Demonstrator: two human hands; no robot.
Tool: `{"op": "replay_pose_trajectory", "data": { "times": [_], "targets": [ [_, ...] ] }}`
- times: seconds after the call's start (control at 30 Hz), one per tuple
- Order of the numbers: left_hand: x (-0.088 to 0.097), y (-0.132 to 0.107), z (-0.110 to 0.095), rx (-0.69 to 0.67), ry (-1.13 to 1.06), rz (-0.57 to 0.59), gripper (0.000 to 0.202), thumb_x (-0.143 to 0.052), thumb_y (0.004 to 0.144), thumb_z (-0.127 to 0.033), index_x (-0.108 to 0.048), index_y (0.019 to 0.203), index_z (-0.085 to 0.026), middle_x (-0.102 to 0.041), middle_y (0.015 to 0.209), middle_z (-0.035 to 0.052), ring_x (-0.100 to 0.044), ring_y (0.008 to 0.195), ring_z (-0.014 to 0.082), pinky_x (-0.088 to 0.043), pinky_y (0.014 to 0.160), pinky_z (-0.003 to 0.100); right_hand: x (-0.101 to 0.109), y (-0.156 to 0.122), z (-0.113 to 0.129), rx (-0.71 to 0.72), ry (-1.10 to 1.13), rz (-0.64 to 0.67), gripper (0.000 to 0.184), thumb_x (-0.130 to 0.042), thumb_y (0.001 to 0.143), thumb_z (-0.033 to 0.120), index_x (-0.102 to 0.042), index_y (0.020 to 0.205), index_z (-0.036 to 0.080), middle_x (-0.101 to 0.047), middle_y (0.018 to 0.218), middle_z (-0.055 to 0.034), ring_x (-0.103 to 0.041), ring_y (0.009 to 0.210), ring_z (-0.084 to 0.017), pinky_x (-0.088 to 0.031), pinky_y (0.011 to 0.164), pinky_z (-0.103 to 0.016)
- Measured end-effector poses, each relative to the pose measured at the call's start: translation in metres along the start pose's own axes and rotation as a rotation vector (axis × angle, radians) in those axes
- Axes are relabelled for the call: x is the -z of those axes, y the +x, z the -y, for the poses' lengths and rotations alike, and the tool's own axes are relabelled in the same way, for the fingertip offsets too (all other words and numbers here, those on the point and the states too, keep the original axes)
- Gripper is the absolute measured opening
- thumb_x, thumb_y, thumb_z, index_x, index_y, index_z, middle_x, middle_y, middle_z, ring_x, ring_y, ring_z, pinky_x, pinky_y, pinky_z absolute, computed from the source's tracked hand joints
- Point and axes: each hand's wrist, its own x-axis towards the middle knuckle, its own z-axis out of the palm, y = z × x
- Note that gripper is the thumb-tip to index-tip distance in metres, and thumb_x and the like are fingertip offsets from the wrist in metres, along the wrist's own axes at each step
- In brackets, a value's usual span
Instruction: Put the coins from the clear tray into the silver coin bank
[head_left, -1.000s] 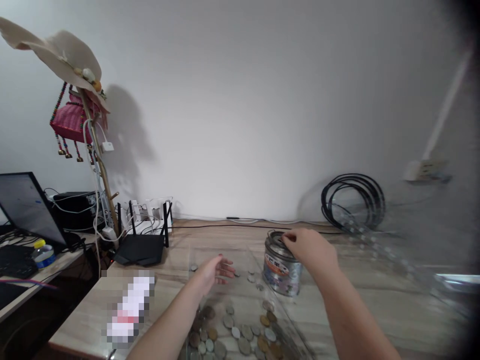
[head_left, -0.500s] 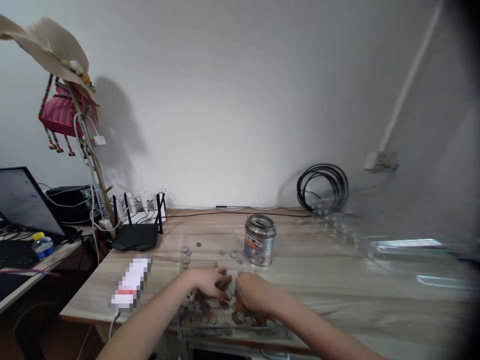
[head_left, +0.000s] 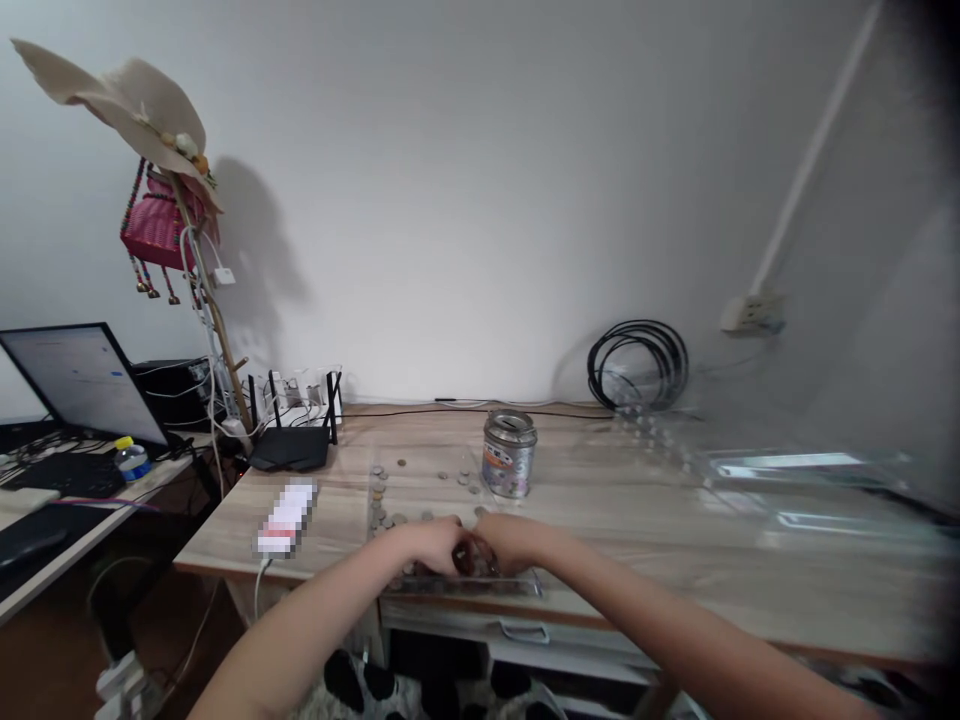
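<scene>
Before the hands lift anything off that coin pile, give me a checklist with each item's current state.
1. Both hands on the coins: ok; left hand and right hand meet over the pile near the table's front edge.
2. Coin actually gripped: cannot tell; fingers hide it.
3. Tin can upright, slot on top: ok.
4. Path to the can free: ok; only loose coins lie flat on the table between.
5. Clear tray fully on the table: cannot tell; it sits at the very edge.

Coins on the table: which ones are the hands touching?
The heap of coins at the table's near edge, under the left hand and right hand; the scattered coins farther back lie untouched.
</scene>
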Motion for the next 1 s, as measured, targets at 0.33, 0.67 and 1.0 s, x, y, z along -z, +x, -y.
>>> {"op": "replay_pose_trajectory", "data": {
  "times": [0.33,0.67,1.0],
  "targets": [
    [-0.004,0.003,-0.022,0.173,1.161,0.374,0.043,-0.062,0.051,-0.018,-0.057,0.093,-0.014,-0.060,0.078,0.0026,-0.053,0.063,0.0131,-0.041,0.056,0.023,0.007,0.012,0.007,-0.051,-0.025,0.410,0.023,-0.054,0.047,0.006,-0.064,0.067,0.013,-0.062,0.059,-0.0034,-0.057,0.050,-0.015,-0.044,0.050,-0.024],
    [-0.018,0.000,-0.014,0.023,1.150,0.240,0.028,-0.057,0.057,-0.016,-0.062,0.085,-0.012,-0.062,0.073,0.0024,-0.050,0.058,0.0095,-0.037,0.052,0.018,0.007,0.008,0.006,-0.078,0.069,0.386,0.016,-0.050,0.046,0.005,-0.063,0.052,0.014,-0.052,0.041,0.0019,-0.054,0.044,-0.014,-0.044,0.050,-0.026],
    [-0.022,0.015,-0.009,0.096,1.053,0.306,0.024,-0.055,0.054,-0.008,-0.064,0.075,-0.015,-0.059,0.063,-0.0011,-0.047,0.052,0.0087,-0.037,0.051,0.020,0.013,0.000,0.001,-0.098,0.202,0.337,0.014,-0.051,0.041,0.002,-0.057,0.042,0.014,-0.044,0.033,0.0063,-0.042,0.030,-0.008,-0.039,0.042,-0.022]
  ]
}}
